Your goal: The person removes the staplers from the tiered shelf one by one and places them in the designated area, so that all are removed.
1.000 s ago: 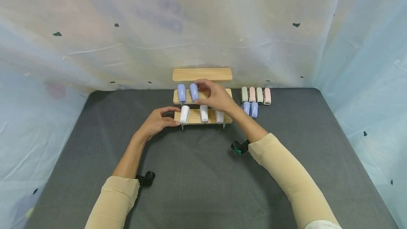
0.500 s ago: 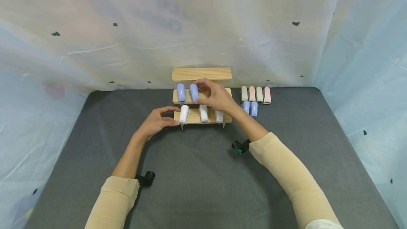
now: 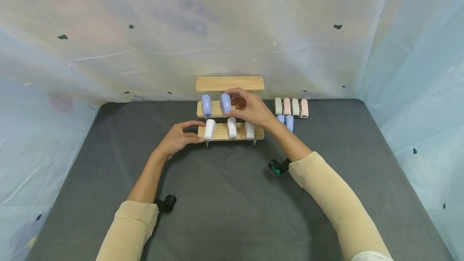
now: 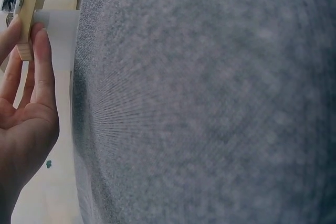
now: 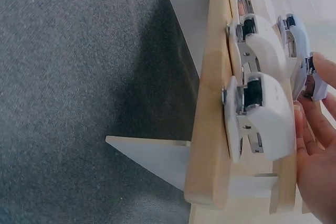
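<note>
A three-tier wooden rack (image 3: pixel 222 133) stands at the table's back edge. My left hand (image 3: pixel 176 139) grips the left end of its lowest board; in the left wrist view, fingers lie on both sides of that board's end (image 4: pixel 24 51). My right hand (image 3: pixel 252 110) pinches a periwinkle stapler (image 3: pixel 226 103) at the middle board, slightly tilted, with the thumb and fingers on its sides. Another periwinkle stapler (image 3: pixel 206 105) stands to its left on that board. Along the lowest board are three white staplers (image 3: pixel 210 129). Whether the held stapler's base touches the board I cannot tell.
Right of the rack, a row of pale green and pink staplers (image 3: pixel 286 107) stands on the grey table (image 3: pixel 232 204). In front of them are two periwinkle staplers (image 3: pixel 289 123). The rack's top board (image 3: pixel 230 83) is bare. Translucent sheeting (image 3: pixel 232 23) hangs behind.
My right hand has shifted slightly right with the pinched stapler, widening the gap to the other periwinkle one. The stapler now leans a little. My left hand has stayed on the rack.
</note>
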